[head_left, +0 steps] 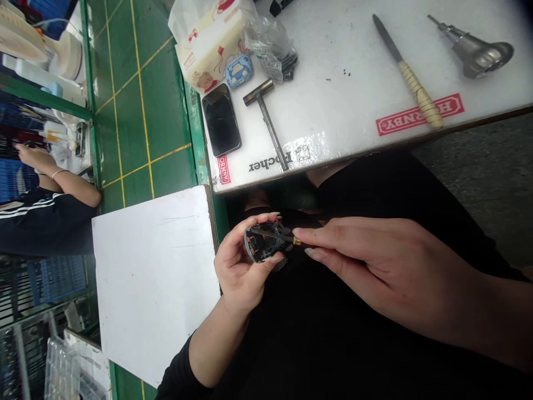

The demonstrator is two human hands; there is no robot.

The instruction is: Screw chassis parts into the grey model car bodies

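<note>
Over the lap, my left hand (239, 275) is closed round a small black frame-like part (260, 244), gripping it between thumb and fingers. The part has an open middle and a rounded, paler left end. From the right, my right hand (383, 266) pinches a small brass-coloured piece (297, 241) with thumb and forefinger. That piece is at the black part's right end; whether it is fixed to the part or to a thin tool, I cannot tell.
On the white board (333, 111) lie a T-shaped metal hammer (268, 119), a phone (221, 120), a wrapped-handle file (410, 72) and a metal tool with a bulbous handle (478, 51). A tissue pack (212, 44) stands behind. Another person's arm (62, 175) is at far left.
</note>
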